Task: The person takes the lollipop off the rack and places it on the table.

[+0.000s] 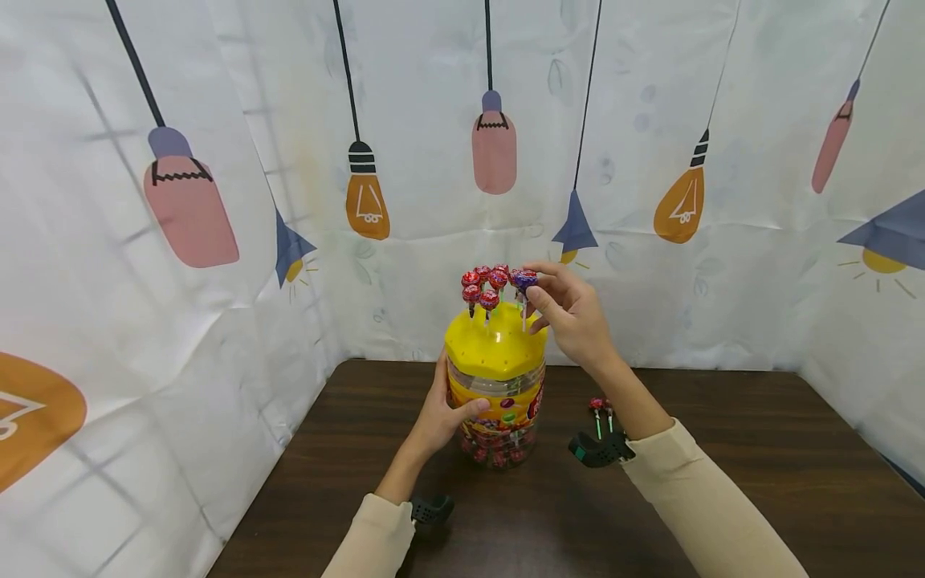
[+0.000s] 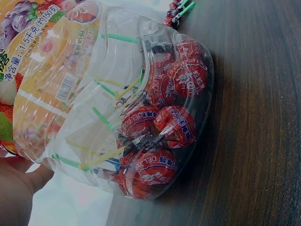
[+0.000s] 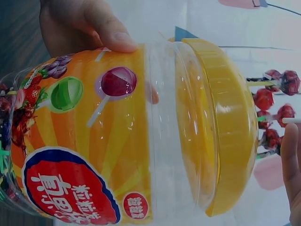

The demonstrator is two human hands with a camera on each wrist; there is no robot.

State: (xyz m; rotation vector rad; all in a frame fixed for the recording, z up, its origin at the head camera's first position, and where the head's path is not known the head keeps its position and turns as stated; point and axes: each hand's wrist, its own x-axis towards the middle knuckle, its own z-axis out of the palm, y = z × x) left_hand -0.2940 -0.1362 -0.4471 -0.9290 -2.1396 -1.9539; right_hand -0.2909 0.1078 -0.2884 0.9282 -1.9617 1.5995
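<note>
A clear plastic jar [image 1: 503, 405] with an orange printed label stands upright on the table. My left hand [image 1: 439, 419] grips it from the left, thumb across the label. Several red-wrapped lollipops [image 1: 489, 300] stand in the perforated yellow lid [image 1: 495, 347], heads up. Over the lid's right side my right hand [image 1: 576, 317] pinches a purple-wrapped lollipop [image 1: 525, 278], its white stick pointing down. Whether that stick has entered a hole, I cannot tell. Inside the jar, more red-wrapped lollipops [image 2: 157, 172] lie with heads near the bottom.
Two lollipops [image 1: 596, 404] with green sticks lie on the dark wooden table [image 1: 723, 482], right of the jar, close to the right forearm. Behind the table hangs a white cloth [image 1: 426, 297] printed with lamps. Each wrist wears a dark band [image 1: 600, 449].
</note>
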